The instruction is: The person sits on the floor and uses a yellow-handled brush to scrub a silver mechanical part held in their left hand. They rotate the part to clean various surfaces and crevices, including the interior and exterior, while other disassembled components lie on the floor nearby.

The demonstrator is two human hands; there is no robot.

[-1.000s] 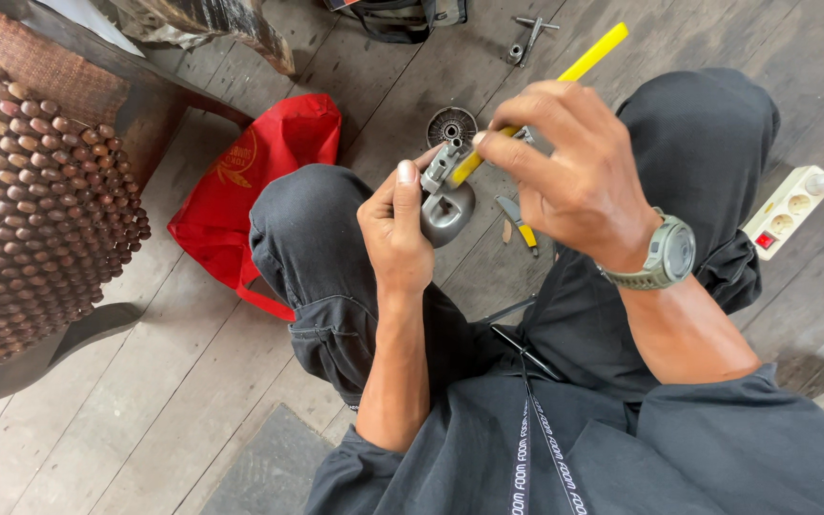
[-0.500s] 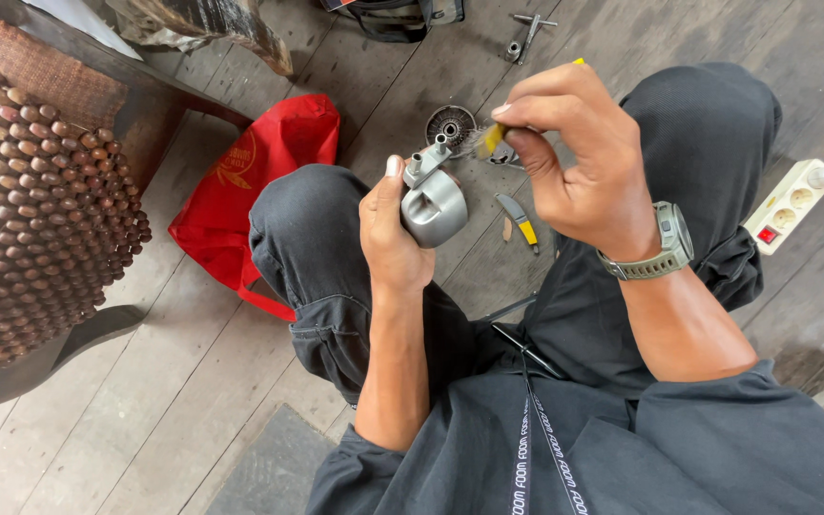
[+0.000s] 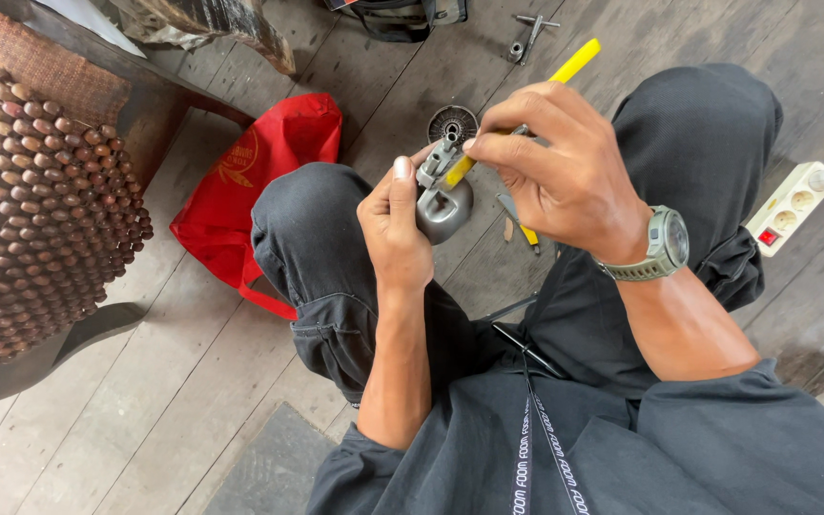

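— Head view: where is the work? 
— At centre, over the lap. One left hand (image 3: 395, 229) is clamped round a grey metal housing (image 3: 443, 205); one right hand (image 3: 565, 181) is closed on a yellow-handled screwdriver (image 3: 526, 110), its tip in the bracket on top.

— How should it be done well? 
— I'd brace the housing firmly and keep the tool in line with the fastener (a slip seems likely otherwise).

— Counts? 
— One round disc (image 3: 452, 122) on the floor at twelve o'clock, one red bag (image 3: 259, 181) at ten, one power strip (image 3: 793, 205) at three, one wristwatch (image 3: 665, 243).
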